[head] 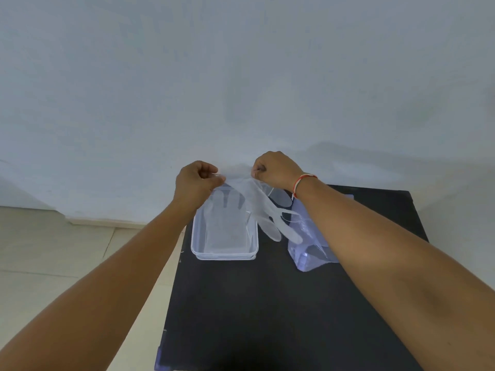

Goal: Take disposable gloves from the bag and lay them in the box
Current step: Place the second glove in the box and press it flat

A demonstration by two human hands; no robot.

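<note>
A thin clear disposable glove [263,210] hangs in the air, its cuff stretched between both hands and its fingers drooping down to the right. My left hand [197,180] pinches the cuff's left corner; my right hand [276,170] pinches the right corner. Below them a clear rectangular plastic box [225,254] sits on the black table, with at least one flat glove [225,226] lying inside it. The clear plastic bag [308,253] lies to the right of the box, partly hidden by my right forearm.
The black table [267,317] stands against a pale wall [241,76]. Its left edge drops to a beige tiled floor [53,250]. A red and white thread band circles my right wrist [301,180].
</note>
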